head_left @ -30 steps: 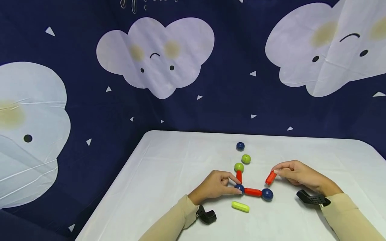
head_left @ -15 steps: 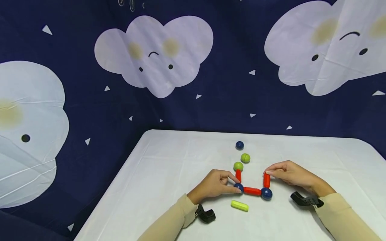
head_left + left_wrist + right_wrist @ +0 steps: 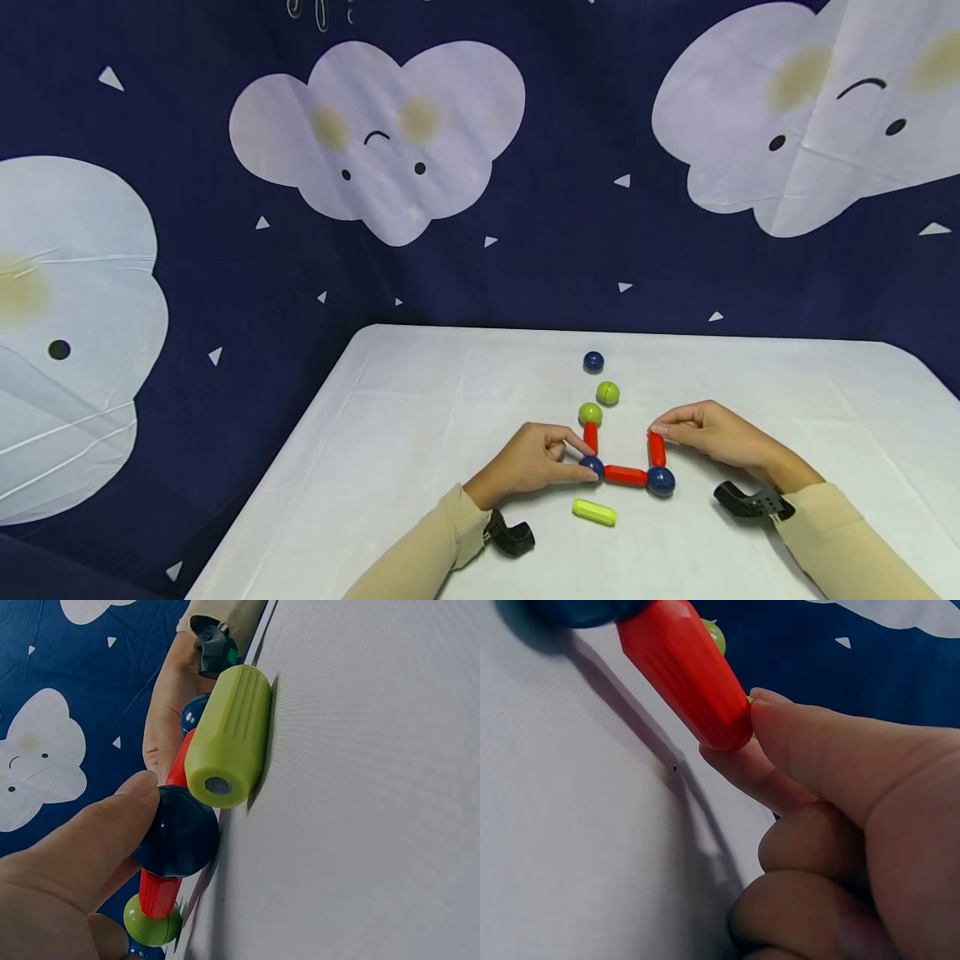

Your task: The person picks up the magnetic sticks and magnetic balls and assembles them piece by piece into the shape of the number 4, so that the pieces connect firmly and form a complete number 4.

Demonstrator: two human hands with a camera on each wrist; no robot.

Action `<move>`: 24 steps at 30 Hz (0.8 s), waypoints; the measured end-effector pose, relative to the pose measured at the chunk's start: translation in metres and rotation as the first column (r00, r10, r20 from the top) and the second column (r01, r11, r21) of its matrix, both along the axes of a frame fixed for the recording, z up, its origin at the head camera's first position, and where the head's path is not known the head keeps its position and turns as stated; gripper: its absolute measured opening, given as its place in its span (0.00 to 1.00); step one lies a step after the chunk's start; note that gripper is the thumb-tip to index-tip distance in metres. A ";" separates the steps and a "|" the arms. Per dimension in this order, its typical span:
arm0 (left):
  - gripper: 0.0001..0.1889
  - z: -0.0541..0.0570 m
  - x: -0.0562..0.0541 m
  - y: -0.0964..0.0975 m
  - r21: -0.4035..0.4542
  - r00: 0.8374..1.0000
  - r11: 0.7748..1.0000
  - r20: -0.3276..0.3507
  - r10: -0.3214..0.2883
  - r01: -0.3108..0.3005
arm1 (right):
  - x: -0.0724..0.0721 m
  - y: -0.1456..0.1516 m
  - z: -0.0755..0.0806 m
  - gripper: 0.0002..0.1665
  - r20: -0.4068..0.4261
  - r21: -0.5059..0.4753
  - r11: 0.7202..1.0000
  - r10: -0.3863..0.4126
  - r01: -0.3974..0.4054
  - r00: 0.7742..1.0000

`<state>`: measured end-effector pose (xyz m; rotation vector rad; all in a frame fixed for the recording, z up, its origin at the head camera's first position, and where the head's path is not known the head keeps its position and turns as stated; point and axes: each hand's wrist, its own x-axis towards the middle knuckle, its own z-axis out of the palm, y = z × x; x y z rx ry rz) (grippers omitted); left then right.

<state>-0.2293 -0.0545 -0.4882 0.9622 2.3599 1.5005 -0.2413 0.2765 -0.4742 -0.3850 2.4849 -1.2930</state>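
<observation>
My left hand [image 3: 525, 462] pinches a dark blue ball [image 3: 180, 834] between thumb and finger. From that ball a red rod [image 3: 591, 438] runs back to a green ball [image 3: 590, 413], and a second red rod [image 3: 626, 476] runs right to another blue ball [image 3: 661, 482]. My right hand [image 3: 723, 437] holds the far end of a third red rod [image 3: 690, 679] with thumb and fingertips; its near end meets the right blue ball. Together the pieces make a U shape. In the left wrist view, a lime green rod [image 3: 229, 739] partly hides the middle red rod.
The lime rod lies loose in front of the U shape on the white table [image 3: 420, 392]. Behind the U are a loose green ball [image 3: 608, 392] and a blue ball [image 3: 593, 361]. A dark blue cloth with clouds [image 3: 382, 142] hangs behind the table.
My right hand has moved left with its red rod, bringing the rod's near end against the right blue ball. The left hand keeps its hold on the left blue ball.
</observation>
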 end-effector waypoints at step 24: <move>0.12 -0.002 -0.001 -0.001 0.007 1.000 1.000 0.022 -0.006 0.006 | -0.008 -0.011 -0.006 0.25 -0.117 -0.029 0.988 -0.157 0.155 0.981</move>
